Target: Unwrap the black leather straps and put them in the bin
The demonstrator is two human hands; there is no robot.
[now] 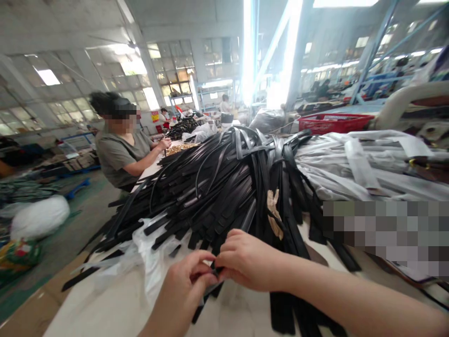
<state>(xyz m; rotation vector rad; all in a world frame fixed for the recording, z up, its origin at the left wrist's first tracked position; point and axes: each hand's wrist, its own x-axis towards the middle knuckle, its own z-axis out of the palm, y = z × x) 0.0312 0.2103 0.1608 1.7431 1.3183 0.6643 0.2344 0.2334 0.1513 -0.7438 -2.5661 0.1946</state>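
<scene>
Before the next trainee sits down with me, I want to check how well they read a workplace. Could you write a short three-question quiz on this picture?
1. True or false: the left hand and the right hand meet at a dark piece.

2. What colour is the basket beyond the white strips?
A) Blue
B) Red
C) Green

3. Fill in: the co-worker is on the ___ side of the picture.

Key: 1. True. 2. B. 3. Left.
</scene>
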